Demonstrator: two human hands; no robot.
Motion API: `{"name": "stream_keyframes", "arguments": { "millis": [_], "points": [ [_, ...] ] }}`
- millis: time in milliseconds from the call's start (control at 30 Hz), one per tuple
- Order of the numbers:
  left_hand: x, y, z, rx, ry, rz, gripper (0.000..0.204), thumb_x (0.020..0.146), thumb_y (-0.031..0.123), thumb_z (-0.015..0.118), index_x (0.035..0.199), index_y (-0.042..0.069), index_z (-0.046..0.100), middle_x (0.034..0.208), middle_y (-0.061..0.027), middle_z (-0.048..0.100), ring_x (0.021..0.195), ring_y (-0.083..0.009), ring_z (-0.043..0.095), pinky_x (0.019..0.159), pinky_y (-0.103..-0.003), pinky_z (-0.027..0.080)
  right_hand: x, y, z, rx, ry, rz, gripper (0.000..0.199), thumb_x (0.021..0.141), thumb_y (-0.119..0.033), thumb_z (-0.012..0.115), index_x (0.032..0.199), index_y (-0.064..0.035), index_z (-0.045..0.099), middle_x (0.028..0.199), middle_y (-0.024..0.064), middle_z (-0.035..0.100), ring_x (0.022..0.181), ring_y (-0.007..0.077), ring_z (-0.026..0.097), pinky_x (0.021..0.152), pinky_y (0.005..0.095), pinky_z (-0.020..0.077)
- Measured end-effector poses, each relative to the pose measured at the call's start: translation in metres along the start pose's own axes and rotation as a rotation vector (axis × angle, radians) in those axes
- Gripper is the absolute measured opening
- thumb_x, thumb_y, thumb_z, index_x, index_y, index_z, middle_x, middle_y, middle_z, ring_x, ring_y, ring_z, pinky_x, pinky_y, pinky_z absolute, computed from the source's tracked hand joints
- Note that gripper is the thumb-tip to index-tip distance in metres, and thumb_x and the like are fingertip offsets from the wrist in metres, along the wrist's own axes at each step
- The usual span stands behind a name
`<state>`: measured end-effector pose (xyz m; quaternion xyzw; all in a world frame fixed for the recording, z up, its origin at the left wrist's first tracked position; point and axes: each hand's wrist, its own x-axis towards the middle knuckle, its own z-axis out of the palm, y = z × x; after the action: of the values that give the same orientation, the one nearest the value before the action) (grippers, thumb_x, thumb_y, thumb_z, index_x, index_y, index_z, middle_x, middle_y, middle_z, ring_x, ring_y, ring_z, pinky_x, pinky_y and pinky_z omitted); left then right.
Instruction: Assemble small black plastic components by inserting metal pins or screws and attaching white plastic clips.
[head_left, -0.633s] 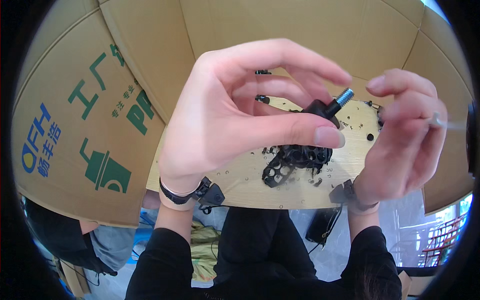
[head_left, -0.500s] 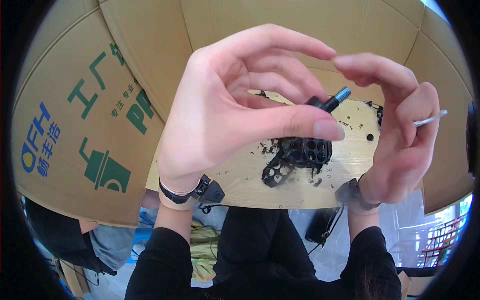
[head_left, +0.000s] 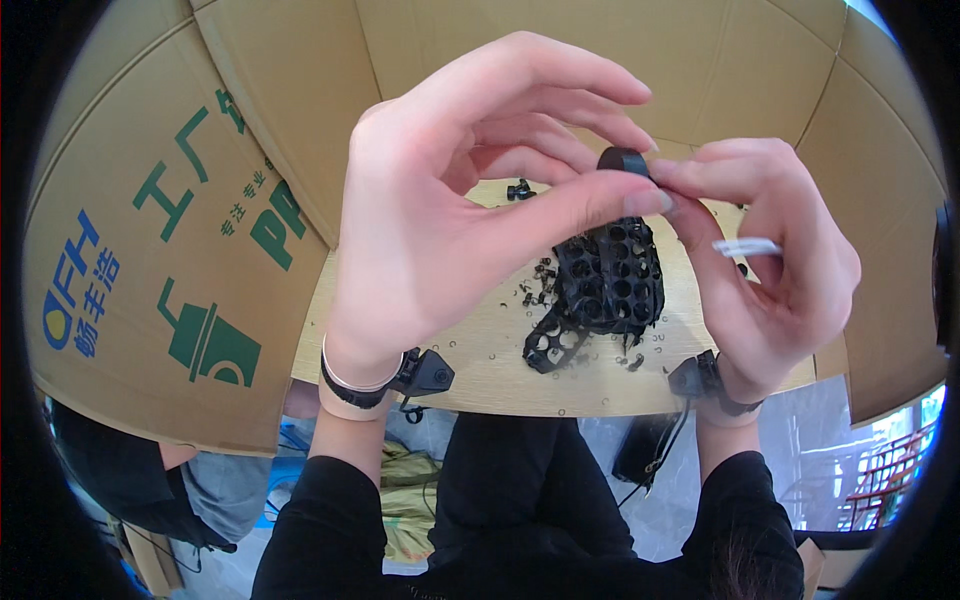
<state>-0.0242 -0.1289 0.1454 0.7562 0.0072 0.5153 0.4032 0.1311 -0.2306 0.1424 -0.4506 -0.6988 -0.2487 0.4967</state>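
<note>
My left hand (head_left: 430, 215) is raised over the table and pinches a black round-headed knob screw (head_left: 624, 160) between thumb and fingers. Its other fingers curve loosely above. At the screw's threaded end, my right hand (head_left: 790, 250) closes thumb and forefinger together, so the thread is hidden. A thin silvery-white tool (head_left: 745, 246) sticks out from the curled fingers of the right hand; its full shape does not show. Below both hands lies a heap of black plates full of round holes (head_left: 610, 280), one smaller piece jutting toward the front left.
Small black rings and scraps are scattered over the light wooden table (head_left: 450, 330). Some black parts (head_left: 520, 190) sit farther back. Cardboard walls (head_left: 600, 50) surround the table at the back and sides. A black case (head_left: 640, 450) is on the floor below.
My right hand has moved left, and its thumb and forefinger have closed on the threaded end. The knob screw has turned and risen slightly in my left fingers.
</note>
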Motion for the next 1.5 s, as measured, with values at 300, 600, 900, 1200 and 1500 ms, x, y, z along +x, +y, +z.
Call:
{"name": "stream_keyframes", "arguments": {
  "millis": [300,600,900,1200,1500],
  "points": [
    [0.003,-0.007,-0.003,0.119,-0.097,0.152,0.041,0.069,-0.015,0.073,0.108,-0.006,0.065,0.110,-0.0190,0.065,0.099,-0.0237,0.067,0.086,-0.033,0.060,0.000,-0.001,0.002,0.182,0.054,0.332,0.024,0.080,0.010,0.068,0.075,-0.0014,0.047,0.087,0.0110,0.066,0.078,0.0083,0.056,0.078,0.0215,0.0448],
    [0.006,-0.007,-0.007,0.249,-0.146,0.225,0.039,0.069,-0.013,0.074,0.106,-0.003,0.067,0.106,-0.0154,0.064,0.101,-0.0237,0.066,0.088,-0.035,0.059,-0.004,0.018,0.008,0.426,0.191,0.194,0.028,0.088,0.008,0.062,0.087,-0.0077,0.039,0.097,0.0136,0.062,0.087,0.0136,0.058,0.084,0.0248,0.0447],
    [0.000,-0.008,0.003,0.029,-0.004,0.120,0.033,0.080,-0.009,0.069,0.112,-0.007,0.063,0.104,-0.0171,0.069,0.097,-0.0237,0.069,0.085,-0.031,0.058,-0.006,0.023,0.011,0.393,0.287,0.136,0.026,0.091,0.004,0.062,0.087,-0.0085,0.039,0.099,0.0139,0.063,0.091,0.0134,0.058,0.087,0.0251,0.0441],
    [0.004,-0.014,0.002,0.083,0.007,0.161,0.029,0.083,-0.008,0.067,0.112,-0.008,0.063,0.104,-0.0192,0.069,0.097,-0.0214,0.069,0.081,-0.026,0.057,-0.003,0.019,0.003,0.232,0.463,0.208,0.024,0.093,0.003,0.059,0.086,-0.0083,0.039,0.102,0.0176,0.065,0.095,0.0156,0.059,0.092,0.0274,0.0452],
    [0.005,-0.010,-0.006,0.053,0.070,-0.054,0.029,0.085,-0.006,0.066,0.113,-0.008,0.062,0.104,-0.0191,0.070,0.098,-0.0222,0.069,0.087,-0.028,0.056,-0.003,0.035,-0.008,0.222,0.659,0.098,0.026,0.092,0.004,0.061,0.083,-0.0073,0.039,0.102,0.0180,0.067,0.093,0.0136,0.058,0.092,0.0261,0.0455]
  ]
}}
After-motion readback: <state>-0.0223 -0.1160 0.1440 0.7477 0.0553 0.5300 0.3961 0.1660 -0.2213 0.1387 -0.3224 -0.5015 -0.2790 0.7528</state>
